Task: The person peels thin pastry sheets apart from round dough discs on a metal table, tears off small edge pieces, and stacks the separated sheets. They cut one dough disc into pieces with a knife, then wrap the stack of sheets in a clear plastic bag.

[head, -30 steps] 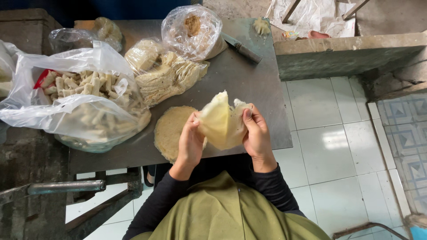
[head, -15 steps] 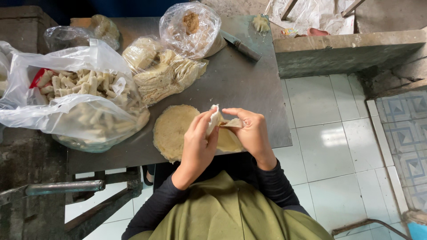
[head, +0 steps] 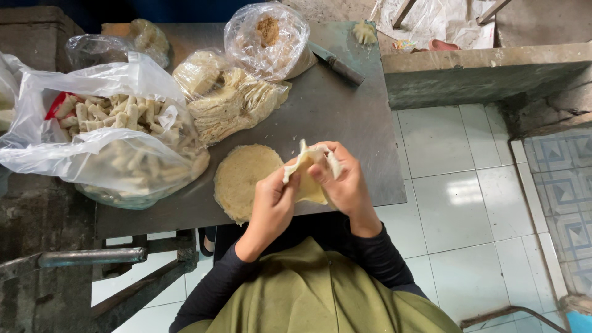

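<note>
My left hand (head: pixel 271 203) and my right hand (head: pixel 345 182) both grip a thin pale wrapper (head: pixel 306 176), folded between the fingers above the near edge of a grey metal table (head: pixel 327 111). Just left of my hands a round stack of flat wrappers (head: pixel 242 179) lies on the table. A large clear bag of finished rolls (head: pixel 117 148) sits at the left. Farther back lies an open bag of more wrappers (head: pixel 225 98).
A clear bag with brown filling (head: pixel 268 37) stands at the table's back, with a knife (head: pixel 336 63) to its right. Another small bag (head: pixel 126 43) rests at the back left. White floor tiles (head: pixel 456 197) lie right of the table, a concrete ledge (head: pixel 481 71) beyond.
The wrapper was spread open in both hands a second ago. Now it is folded in on itself and held lower, closer to the table, with my fingers pinched around it.
</note>
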